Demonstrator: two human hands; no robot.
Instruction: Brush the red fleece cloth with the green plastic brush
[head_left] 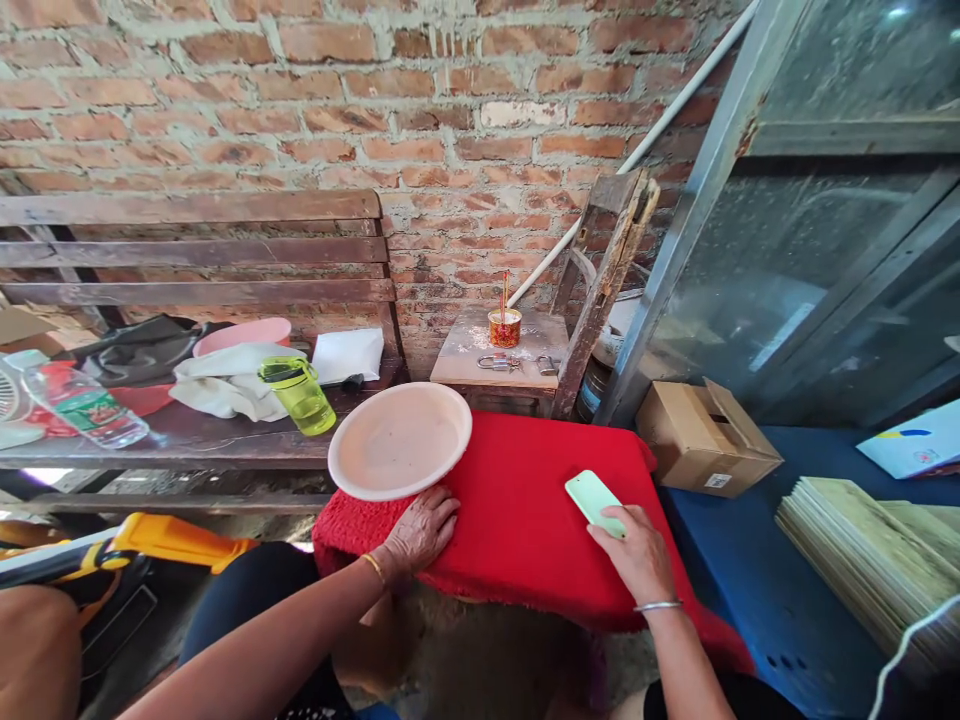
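Note:
My left hand [424,528] rests flat on the red cloth [517,470] near its front edge, fingers stretched out. Just beyond those fingers stands a shallow pale pink basin [401,440]; whether the fingertips touch its rim I cannot tell. On the right side of the cloth, my right hand [637,550] is closed around the near end of a phone [592,497] in a pale green case. The phone's far end points forward and left, over the cloth.
Left of the basin, a wooden bench [225,450] bears a yellow-green cup [300,395], a plastic bottle [94,410] and cloths. A chair [457,362] with an incense pot [505,327] stands behind. To the right are a cardboard box [690,440] and stacked boards [862,540].

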